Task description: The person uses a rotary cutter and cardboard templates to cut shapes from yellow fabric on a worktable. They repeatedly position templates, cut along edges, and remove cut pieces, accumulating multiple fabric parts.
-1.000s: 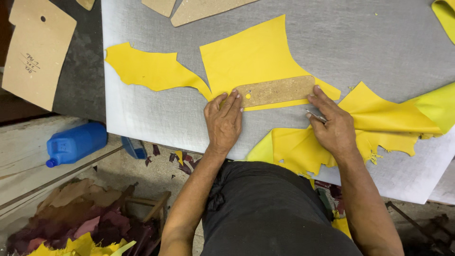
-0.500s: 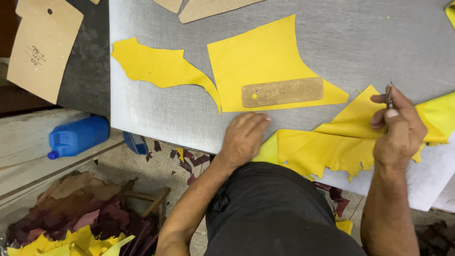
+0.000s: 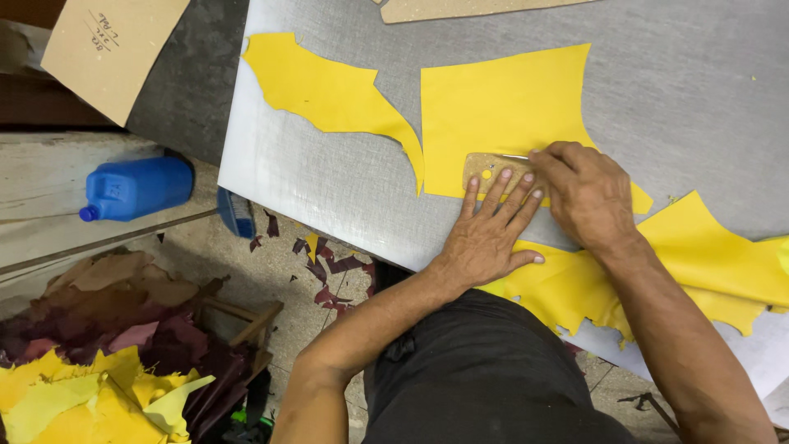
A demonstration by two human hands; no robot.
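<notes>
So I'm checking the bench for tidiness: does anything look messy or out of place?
Yes. Offcuts in dark red and yellow are strewn on the floor below the table edge, and a blue jug lies on its side on the wooden ledge.

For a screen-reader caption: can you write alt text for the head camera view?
A person's left hand presses a small brown cardboard template flat on a yellow leather piece while the right hand runs a thin metal blade along its edge, on a grey cutting table. Yellow offcuts lie nearby.
</notes>
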